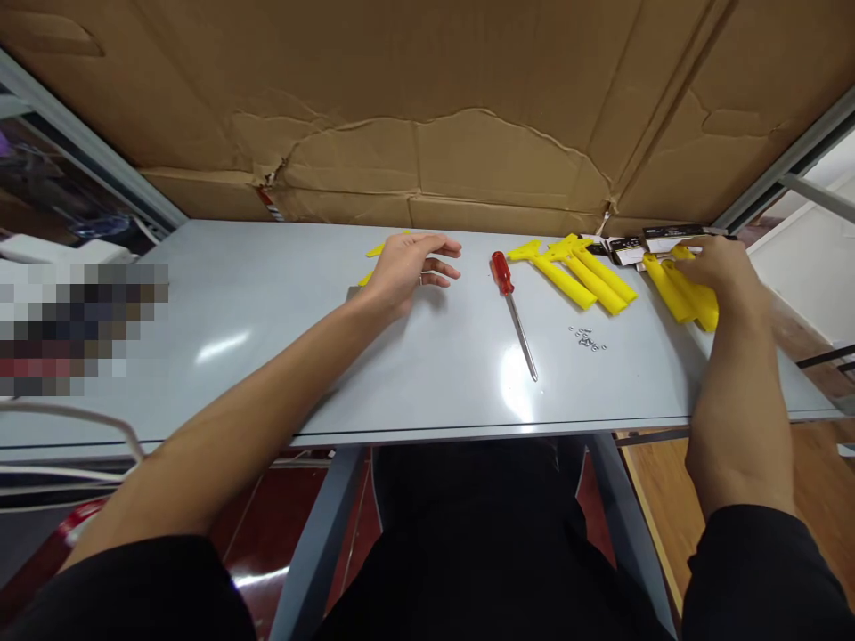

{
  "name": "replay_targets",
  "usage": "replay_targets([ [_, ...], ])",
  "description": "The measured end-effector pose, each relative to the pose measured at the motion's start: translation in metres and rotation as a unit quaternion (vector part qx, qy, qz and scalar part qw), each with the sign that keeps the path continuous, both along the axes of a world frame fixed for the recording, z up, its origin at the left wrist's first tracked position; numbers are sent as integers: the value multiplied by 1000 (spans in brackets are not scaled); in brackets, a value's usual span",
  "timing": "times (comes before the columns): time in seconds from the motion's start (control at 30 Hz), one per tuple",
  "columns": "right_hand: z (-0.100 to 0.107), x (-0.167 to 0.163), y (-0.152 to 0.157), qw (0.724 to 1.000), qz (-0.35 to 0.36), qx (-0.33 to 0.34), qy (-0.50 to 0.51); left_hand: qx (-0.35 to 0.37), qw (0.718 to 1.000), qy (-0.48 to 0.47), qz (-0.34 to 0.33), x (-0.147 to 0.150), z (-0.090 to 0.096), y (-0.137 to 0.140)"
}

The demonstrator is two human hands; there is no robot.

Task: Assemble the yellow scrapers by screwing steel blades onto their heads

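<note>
Yellow handles point(670, 292) by right hand point(725, 264), aslant nearward-rightward

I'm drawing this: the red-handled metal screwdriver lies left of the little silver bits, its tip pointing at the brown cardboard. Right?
Not the tip: in the head view, the red-handled metal screwdriver points its tip away from the brown cardboard. The rest is right.

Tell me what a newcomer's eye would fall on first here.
Probably the bright yellow pieces on the right half of the grey table, with the right hand at the rightmost ones. Next comes the red-handled screwdriver, lying left of some small metal bits. The left hand, apparently holding nothing, is farther left, partly hiding other yellow items.
</note>
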State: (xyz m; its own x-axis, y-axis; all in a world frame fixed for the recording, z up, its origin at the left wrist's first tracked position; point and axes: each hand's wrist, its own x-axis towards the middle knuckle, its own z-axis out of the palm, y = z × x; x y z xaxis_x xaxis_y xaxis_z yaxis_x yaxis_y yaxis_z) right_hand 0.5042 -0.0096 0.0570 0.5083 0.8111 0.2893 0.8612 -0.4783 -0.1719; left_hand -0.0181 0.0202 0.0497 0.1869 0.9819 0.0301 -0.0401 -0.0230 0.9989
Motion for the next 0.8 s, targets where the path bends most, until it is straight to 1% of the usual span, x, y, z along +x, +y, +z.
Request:
replay_targets([
  [0.1, -2, 0, -1, 1000, -19, -3, 4, 2, 1000, 4, 9, -2, 2, 2],
  [0.2, 0, -6, 4, 999, -49, 5, -6, 13, 1000, 3, 19, -9, 14, 9],
  [0.27, 4, -21, 11, 996, -67, 42, -30, 41, 998, 16, 44, -21, 26, 17],
  [0.3, 6, -33, 14, 995, -58, 67, -45, 71, 995, 28, 71, -30, 32, 22],
  [0.33, 7, -48, 16, 993, -33, 94, -59, 96, 989, 61, 90, -40, 37, 26],
  [0.37, 8, -65, 17, 991, 14, 116, -68, 125, 980, 104, 111, -51, 39, 30],
  [0.4, 8, -85, 15, 987, 87, 118, -72, 160, 967, 155, 127, -62, 40, 34],
  [0.43, 6, -106, 12, 979, 150, 118, -67, 179, 951, 211, 140, -74, 38, 36],
  [0.47, 4, -129, 7, 967, 222, 108, -68, 195, 932, 272, 139, -84, 34, 37],
  [0.5, 1, -151, 1, 951, 291, 86, -65, 207, 910, 335, 134, -94, 29, 37],
  [0.57, -7, -193, -16, 913, 400, 47, -58, 216, 866, 437, 113, -110, 15, 36],
  [0.6, -12, -212, -24, 890, 449, 47, -73, 215, 849, 474, 95, -114, 8, 35],
  [0.67, -19, -240, -41, 837, 525, 78, -132, 209, 822, 525, 69, -119, -5, 34],
  [0.7, -22, -248, -49, 814, 549, 97, -160, 207, 818, 533, 68, -120, -11, 34],
  [0.73, -23, -253, -56, 798, 563, 112, -182, 204, 820, 531, 67, -120, -17, 34],
  [0.77, -23, -254, -61, 789, 569, 124, -194, 201, 826, 522, 66, -119, -21, 35],
  [0.8, -22, -251, -66, 788, 569, 128, -199, 197, 833, 513, 61, -118, -26, 36],
])
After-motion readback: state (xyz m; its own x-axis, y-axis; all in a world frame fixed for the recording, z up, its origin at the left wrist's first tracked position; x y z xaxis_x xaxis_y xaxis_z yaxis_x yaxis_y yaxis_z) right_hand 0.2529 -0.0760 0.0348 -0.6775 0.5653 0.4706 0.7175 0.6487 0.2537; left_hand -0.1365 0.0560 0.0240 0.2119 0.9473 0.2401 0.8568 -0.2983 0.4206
